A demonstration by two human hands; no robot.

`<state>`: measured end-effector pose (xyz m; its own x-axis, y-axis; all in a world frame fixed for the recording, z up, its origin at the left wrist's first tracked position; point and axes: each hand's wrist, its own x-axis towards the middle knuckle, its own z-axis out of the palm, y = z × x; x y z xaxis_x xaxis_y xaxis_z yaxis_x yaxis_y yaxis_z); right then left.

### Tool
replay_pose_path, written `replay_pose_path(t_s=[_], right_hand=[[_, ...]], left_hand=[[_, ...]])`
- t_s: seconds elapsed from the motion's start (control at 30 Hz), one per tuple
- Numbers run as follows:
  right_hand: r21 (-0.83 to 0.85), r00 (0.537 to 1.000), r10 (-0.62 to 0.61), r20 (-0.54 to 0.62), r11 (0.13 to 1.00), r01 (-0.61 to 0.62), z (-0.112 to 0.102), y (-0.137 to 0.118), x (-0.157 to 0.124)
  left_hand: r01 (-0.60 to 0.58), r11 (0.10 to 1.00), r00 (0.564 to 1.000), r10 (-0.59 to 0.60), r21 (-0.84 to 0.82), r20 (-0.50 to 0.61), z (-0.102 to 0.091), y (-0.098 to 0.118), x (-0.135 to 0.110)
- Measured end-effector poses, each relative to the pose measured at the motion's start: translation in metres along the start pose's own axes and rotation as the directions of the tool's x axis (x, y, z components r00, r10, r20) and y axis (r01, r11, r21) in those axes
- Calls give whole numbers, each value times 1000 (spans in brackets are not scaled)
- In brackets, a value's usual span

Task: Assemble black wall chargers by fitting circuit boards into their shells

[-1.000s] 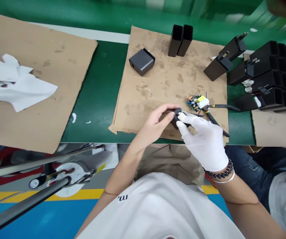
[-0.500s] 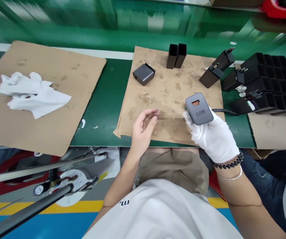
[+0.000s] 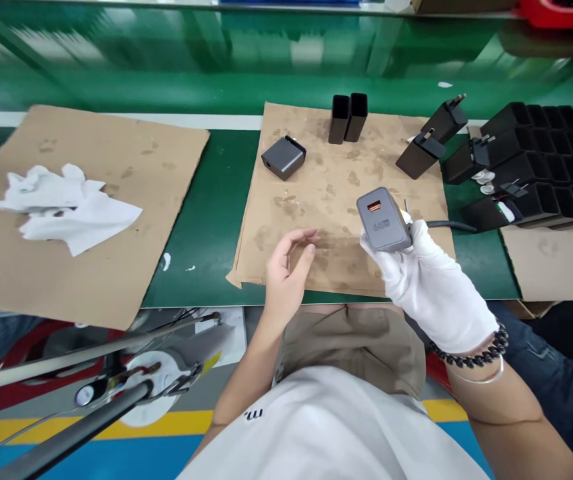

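Note:
In my gloved right hand (image 3: 429, 290) is a grey charger (image 3: 383, 220), its face with an orange USB port and printed marking turned up toward me. My thumb and fingers grip its lower part and right side. My bare left hand (image 3: 289, 270) hovers over the near edge of the cardboard sheet (image 3: 311, 217), fingers curved and apart from the thumb, holding nothing. Farther back on that sheet lies another grey charger (image 3: 284, 158). Two black open-ended cases (image 3: 348, 119) stand behind it. At the right edge are two dark chargers with plug pins (image 3: 420, 155).
Rows of black cases (image 3: 546, 157) crowd the right side, with a black cable (image 3: 450, 225) leading toward them. White cloth gloves (image 3: 74, 207) lie on the left cardboard (image 3: 161, 183). Below the green bench's left edge stand metal bars and a gauge (image 3: 85, 396). Another person's leg (image 3: 541, 367) is at right.
My right hand has shifted the charger slightly left and tilted it, so more of its right side shows. My left hand keeps nearly the same pose. The camera view has moved a little.

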<state>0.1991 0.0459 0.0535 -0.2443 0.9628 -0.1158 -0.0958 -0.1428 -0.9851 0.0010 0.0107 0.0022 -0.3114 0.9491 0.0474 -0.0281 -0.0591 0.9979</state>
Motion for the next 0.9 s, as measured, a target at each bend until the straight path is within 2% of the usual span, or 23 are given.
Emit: replay_pose_path(t_s=[0.07,0.1,0.13,0.17,0.2,0.23,0.3,0.33,0.4,0.47,0.53,0.67,0.77,0.9], right_hand=[[-73,995,-68,-75,995,63,0,-4,-3],[-178,974,-175,-141,973,149,1,-6,-5],[-332,931,-316,-185,911,243,2,-9,-6],[-513,870,-461,-175,797,319,4,-11,-6],[-683,821,-561,-101,639,353,8,-12,-5],[-811,807,-590,11,467,352,12,-12,-2],[-937,851,-487,198,161,310,21,-6,5],[-957,874,-424,237,54,285,24,-2,8],[-964,888,-374,266,-77,256,28,7,15],[-957,867,-403,291,-124,264,28,14,18],[-947,833,-451,321,-125,297,24,15,19],[-927,782,-523,339,-47,371,19,11,20],[-937,797,-523,304,-14,348,21,10,19],[-936,826,-477,301,18,352,24,10,18]], left_hand=[[-13,1000,1000,13,2,-8,0,1,0],[-23,1000,1000,23,5,-15,1,1,0],[-35,999,999,35,7,-27,1,2,0],[-48,999,998,48,5,-42,1,2,-1],[-59,998,997,59,-2,-57,0,1,-1],[-70,998,995,69,-10,-73,0,1,-1],[-88,996,991,86,-15,-102,-2,0,-2],[-95,995,990,94,-6,-107,-2,-1,-3],[-102,994,991,105,41,-78,-2,-1,-3],[-99,991,995,99,89,-1,2,-1,-1],[-77,993,994,69,92,82,10,1,4],[-19,998,990,11,56,143,31,6,18],[-2,998,993,-7,70,122,39,10,25],[30,999,991,-35,34,130,36,14,27]])
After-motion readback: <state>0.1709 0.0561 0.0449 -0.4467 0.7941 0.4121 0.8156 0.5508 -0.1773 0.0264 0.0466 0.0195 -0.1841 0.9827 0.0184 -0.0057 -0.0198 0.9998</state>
